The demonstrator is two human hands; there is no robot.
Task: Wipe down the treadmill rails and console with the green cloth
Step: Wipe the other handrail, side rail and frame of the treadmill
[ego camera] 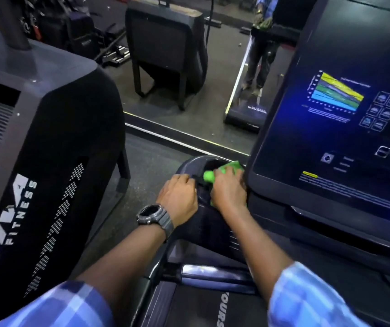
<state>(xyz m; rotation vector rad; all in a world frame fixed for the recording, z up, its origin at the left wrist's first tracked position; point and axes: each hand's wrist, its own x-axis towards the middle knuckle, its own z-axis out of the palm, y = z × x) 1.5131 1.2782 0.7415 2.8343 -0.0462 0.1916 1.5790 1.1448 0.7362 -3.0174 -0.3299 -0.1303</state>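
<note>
**Green cloth at the cup holder, left of the console**

Item 1. Green cloth (222, 172): bunched under my right hand (228, 188), at the edge of the dark round cup holder (189, 165) just left of the console screen (338, 128). A rolled end pokes out to the left of my fingers, another part shows beyond my fingertips, and a sliver shows below my palm. My right hand lies knuckles up on the cloth with its fingers bent over it, gripping and pressing it down against the plastic.

Item 2. My left hand (179, 199): just beside the right, palm down on the left rim of the same moulding, fingers curled over the edge and holding it. It does not touch the cloth. A dark wristwatch (153, 214) sits on that wrist. Both sleeves (307, 296) are blue and white check, pushed up the forearms.

Item 3. Console screen: lit, tilted, showing a coloured band chart and rows of small icons. Its lower left corner stands right against my right hand and the cloth.

Item 4. Treadmill handrail (212, 272): a dark bar with a glossy section, running beneath my forearms, with the belt deck below it.

Item 5. Neighbouring machine (47, 138): large black housing to the left, lettered "FITNESS", well apart from my hands across a strip of floor.

Item 6. Wall mirror (189, 90): ahead, reflecting gym equipment and a standing person's legs on a treadmill.
</note>
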